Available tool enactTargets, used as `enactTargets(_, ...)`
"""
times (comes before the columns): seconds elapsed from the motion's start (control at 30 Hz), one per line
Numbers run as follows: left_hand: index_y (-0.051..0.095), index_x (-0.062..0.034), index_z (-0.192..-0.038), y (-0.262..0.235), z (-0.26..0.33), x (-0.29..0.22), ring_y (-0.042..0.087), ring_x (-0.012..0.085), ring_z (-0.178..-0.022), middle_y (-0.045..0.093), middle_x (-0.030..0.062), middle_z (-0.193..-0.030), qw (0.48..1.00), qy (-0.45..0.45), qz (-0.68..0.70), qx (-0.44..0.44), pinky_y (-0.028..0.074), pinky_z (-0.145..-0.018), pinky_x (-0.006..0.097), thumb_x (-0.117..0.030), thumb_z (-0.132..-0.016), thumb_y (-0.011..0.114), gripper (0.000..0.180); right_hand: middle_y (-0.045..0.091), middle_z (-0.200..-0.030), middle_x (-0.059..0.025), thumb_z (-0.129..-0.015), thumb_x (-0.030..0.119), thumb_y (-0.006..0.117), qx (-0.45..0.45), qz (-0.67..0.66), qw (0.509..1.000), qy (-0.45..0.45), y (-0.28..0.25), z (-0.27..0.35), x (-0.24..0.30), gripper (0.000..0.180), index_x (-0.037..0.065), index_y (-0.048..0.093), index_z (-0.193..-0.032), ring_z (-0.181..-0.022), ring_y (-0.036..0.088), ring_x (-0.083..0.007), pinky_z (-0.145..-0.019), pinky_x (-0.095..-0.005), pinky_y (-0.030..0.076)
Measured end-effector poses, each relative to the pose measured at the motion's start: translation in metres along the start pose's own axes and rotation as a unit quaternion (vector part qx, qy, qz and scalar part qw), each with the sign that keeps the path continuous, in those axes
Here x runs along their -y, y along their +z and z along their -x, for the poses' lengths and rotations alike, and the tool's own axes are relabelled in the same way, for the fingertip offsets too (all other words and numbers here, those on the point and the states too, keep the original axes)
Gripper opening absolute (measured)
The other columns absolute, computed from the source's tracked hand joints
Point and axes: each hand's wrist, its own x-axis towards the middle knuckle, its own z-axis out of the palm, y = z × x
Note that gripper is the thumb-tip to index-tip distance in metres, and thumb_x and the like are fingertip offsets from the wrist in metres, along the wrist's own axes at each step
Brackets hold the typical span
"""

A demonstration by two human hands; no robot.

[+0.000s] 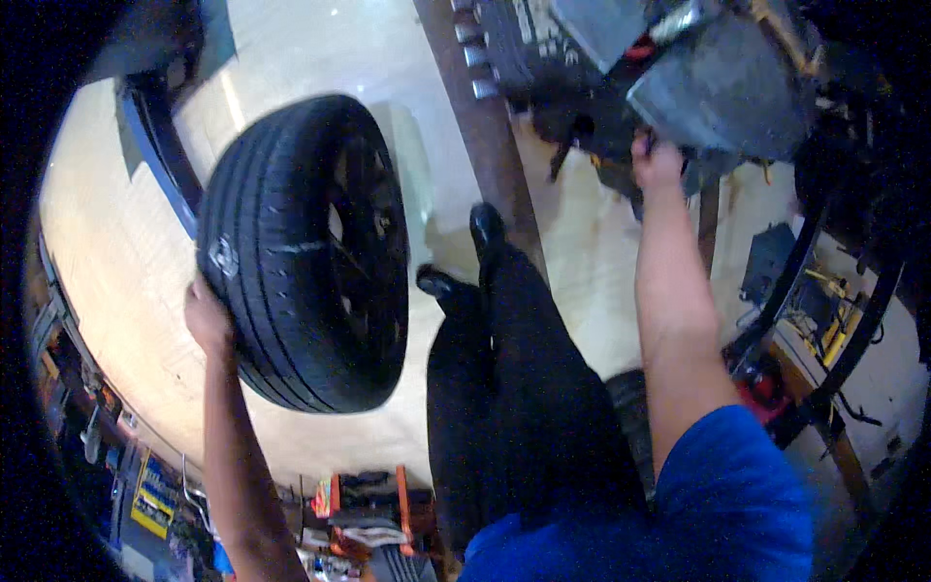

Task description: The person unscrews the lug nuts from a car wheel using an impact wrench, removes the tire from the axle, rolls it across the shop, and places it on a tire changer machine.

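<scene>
A car wheel (291, 252) with a black tyre and dark spokes stands upright on the pale floor, left of my legs. My left hand (208, 318) rests against the tread on its outer side, bracing it; the fingertips are partly hidden by the tyre. My right hand (659, 163) reaches forward to the lower edge of a grey metal machine part (722, 92). Its fingers are curled, and what they grip there is too blurred and dark to make out. A red and silver piece (655, 41) lies above that part.
A dark blue metal arm (160, 145) runs to the floor behind the wheel. Shiny sockets (470, 44) line up beside a brown strip. Orange-framed shelving (402, 504) stands at the bottom, a yellow-edged case (152, 500) at lower left. Black curved bars (790, 281) rise at right.
</scene>
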Motion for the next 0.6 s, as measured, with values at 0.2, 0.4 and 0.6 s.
enactTargets(0.2,0.057,0.0004,-0.108,-0.002,0.014,-0.018,0.056,0.0393,-0.095,0.06,0.0241,-0.101,1.0,-0.005,0.009,-0.003,0.042,-0.083,0.042,-0.039,-0.091,0.035,0.048,0.058,-0.082,-0.0051,-0.084,0.014,0.058,0.154,-0.225,0.958,0.086,-0.033,0.046,-0.003,0.017,0.003,0.054,-0.097,-0.066,0.052,-0.0125,-0.052,-0.0232,0.044)
enactTargets(0.4,0.058,0.0012,-0.102,-0.03,0.019,-0.028,0.056,0.0411,-0.092,0.06,0.0254,-0.097,0.999,-0.023,-0.006,-0.024,0.043,-0.08,0.046,-0.04,-0.09,0.038,0.048,0.054,-0.077,-0.0024,-0.083,0.01,0.058,0.221,-0.102,0.964,0.103,0.016,0.165,-0.022,0.008,0.012,0.055,-0.09,-0.066,0.049,-0.0126,-0.049,-0.0215,0.038)
enactTargets(0.6,0.056,0.0021,-0.098,-0.036,0.016,-0.033,0.057,0.0409,-0.088,0.06,0.0247,-0.094,0.999,-0.052,-0.016,-0.005,0.043,-0.076,0.048,-0.037,-0.089,0.041,0.043,0.057,-0.086,-0.0075,-0.08,0.003,0.054,0.279,-0.178,0.915,0.232,0.121,0.213,-0.075,0.02,0.007,0.055,-0.099,-0.078,0.055,-0.0192,-0.065,-0.0289,0.048)
